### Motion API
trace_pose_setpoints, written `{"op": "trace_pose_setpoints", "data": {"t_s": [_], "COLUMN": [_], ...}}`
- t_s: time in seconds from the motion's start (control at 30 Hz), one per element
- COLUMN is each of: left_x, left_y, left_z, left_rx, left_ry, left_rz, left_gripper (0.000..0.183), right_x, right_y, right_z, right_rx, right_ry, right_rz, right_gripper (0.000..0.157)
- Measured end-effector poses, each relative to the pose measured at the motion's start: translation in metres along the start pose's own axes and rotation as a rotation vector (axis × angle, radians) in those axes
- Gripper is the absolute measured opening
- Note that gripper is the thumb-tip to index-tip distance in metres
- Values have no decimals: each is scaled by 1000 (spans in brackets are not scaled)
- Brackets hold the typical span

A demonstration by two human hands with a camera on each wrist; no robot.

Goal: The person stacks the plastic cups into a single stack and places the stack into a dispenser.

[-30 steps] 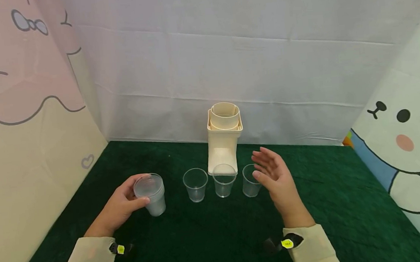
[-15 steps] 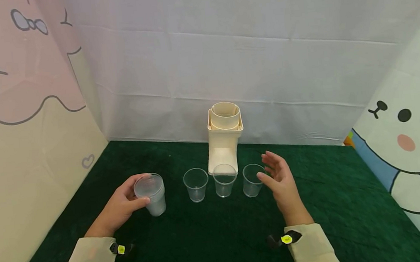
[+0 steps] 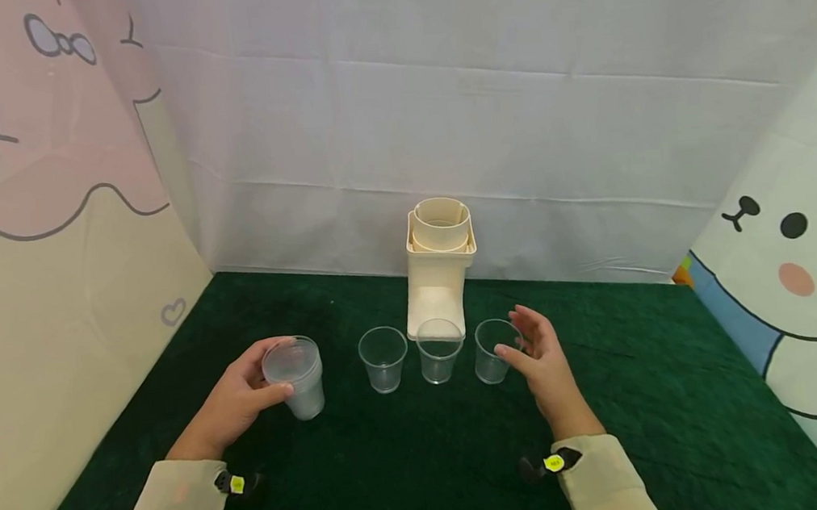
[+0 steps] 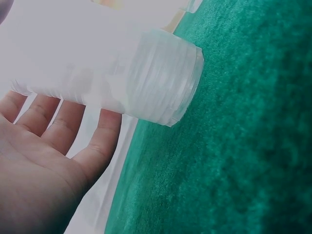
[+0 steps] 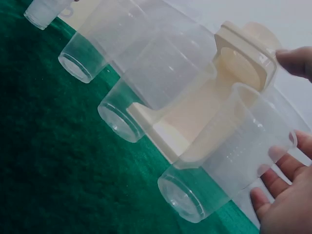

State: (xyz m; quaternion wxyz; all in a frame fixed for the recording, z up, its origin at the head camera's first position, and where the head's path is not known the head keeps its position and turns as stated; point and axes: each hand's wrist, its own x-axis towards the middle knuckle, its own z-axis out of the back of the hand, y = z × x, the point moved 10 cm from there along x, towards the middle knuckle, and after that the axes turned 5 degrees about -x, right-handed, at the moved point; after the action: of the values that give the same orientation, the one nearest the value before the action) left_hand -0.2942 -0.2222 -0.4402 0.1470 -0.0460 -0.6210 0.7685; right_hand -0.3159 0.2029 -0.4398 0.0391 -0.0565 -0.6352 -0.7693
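My left hand (image 3: 235, 404) grips a stack of clear plastic cups (image 3: 306, 395), thumb on the near side and fingers behind; the left wrist view shows its nested rims and the curled fingers along it. Three single clear cups stand upright in a row: a left cup (image 3: 386, 373), a middle cup (image 3: 437, 368) and a right cup (image 3: 490, 368). Around the right cup is my right hand (image 3: 548, 372), fingers loosely bent on its far side. In the right wrist view several fingertips (image 5: 278, 152) lie at this cup's wall, while the thumb (image 5: 296, 62) stands apart from its rim.
A cream plastic holder (image 3: 431, 285) with a round tube (image 3: 441, 224) in its top stands behind the cups, near the back wall (image 3: 588, 142). Dark green cloth (image 3: 398, 466) covers the table. Cartoon-printed sheets (image 3: 93, 315) close in both sides.
My right hand has come down a little and its fingers have drawn closer around the right cup. The left hand and its stack stay in place; the view has shifted slightly.
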Motion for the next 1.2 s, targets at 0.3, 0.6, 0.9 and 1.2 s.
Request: {"op": "trace_pose_setpoints", "data": {"t_s": [0.3,0.6,0.9,1.2], "left_x": [1,1,0,0], "left_y": [1,1,0,0], "left_z": [0,0,-1,-1], "left_rx": [3,-8,-22,-13], "left_ry": [0,6,10,5], "left_rz": [-1,4,10,14], "left_gripper": [58,58,58,58], "right_x": [4,7,9,6], "right_y": [-7,-14,-17,-8], "right_z": [-11,-15,-14,-11], "right_rx": [65,90,52,39], "right_ry": [97,144,125,98], "right_rz": [-5,-11,-37,-55], "right_gripper": [75,74,68,69]}}
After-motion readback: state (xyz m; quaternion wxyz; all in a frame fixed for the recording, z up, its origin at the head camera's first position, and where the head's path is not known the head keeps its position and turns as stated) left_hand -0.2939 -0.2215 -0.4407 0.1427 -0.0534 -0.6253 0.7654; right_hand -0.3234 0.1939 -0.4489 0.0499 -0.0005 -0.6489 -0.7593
